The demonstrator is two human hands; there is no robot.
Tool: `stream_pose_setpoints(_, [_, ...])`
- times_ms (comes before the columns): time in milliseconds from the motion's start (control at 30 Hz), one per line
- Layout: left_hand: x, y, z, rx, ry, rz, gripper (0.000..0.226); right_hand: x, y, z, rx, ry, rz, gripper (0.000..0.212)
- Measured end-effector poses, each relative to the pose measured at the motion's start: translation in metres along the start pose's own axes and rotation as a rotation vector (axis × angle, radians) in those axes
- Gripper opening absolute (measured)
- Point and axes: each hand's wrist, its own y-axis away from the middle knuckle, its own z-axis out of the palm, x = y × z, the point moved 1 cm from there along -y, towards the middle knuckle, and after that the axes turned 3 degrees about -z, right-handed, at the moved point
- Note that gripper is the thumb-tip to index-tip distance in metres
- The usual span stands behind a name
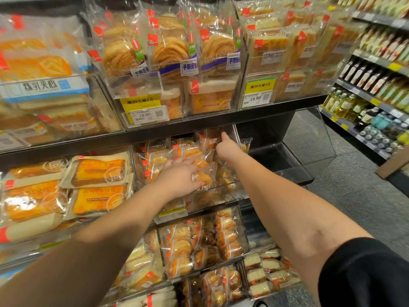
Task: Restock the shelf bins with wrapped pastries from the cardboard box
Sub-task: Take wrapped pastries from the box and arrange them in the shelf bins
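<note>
A clear acrylic shelf bin (pixel 228 189) on the middle shelf holds several wrapped pastries (pixel 188 151) in see-through wrappers with orange stripes. My left hand (pixel 179 178) lies palm-down on the pile at the bin's front, fingers pressing a wrapped pastry (pixel 204 177). My right hand (pixel 226 148) reaches deeper into the same bin on its right side, one finger stretched toward a pastry packet (pixel 210 138) at the back. Whether the right hand grips anything is hidden. The cardboard box is out of view.
An empty clear bin (pixel 309 149) stands right of the pastry bin. Larger bread packs (pixel 97 173) fill the bin to the left, and more bread sits on the shelf above. Lower bins (pixel 199 242) hold small pastries. A bottle shelf (pixel 376 89) lines the aisle at right.
</note>
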Motion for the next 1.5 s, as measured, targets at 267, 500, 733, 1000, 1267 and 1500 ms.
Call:
stream_pose_setpoints(267, [-0.002, 0.000, 0.005, 0.168, -0.051, -0.002, 0.063, 0.030, 0.053, 0.004, 0.073, -0.189, -0.140, 0.039])
stream_pose_setpoints(500, [-0.019, 0.019, 0.008, 0.217, -0.084, 0.009, 0.060, 0.055, 0.072, -0.002, -0.187, 0.211, -0.321, 0.058])
stream_pose_setpoints(733, [-0.015, 0.025, 0.013, 0.244, -0.175, -0.074, 0.055, 0.046, 0.069, 0.007, -0.180, 0.328, -0.313, 0.038])
stream_pose_setpoints(1000, [0.005, 0.067, -0.003, 0.272, 0.007, -0.170, 0.068, 0.051, 0.119, -0.020, 0.006, 0.383, -0.364, 0.066])
stream_pose_setpoints(1267, [0.018, 0.204, 0.046, 0.320, 0.503, -0.393, 0.043, 0.111, 0.238, -0.036, -0.141, 0.333, -0.345, 0.037])
stream_pose_setpoints(1500, [0.020, 0.368, 0.127, 0.218, 0.708, -0.532, 0.026, 0.141, 0.344, 0.043, -0.363, 0.460, -0.414, 0.032])
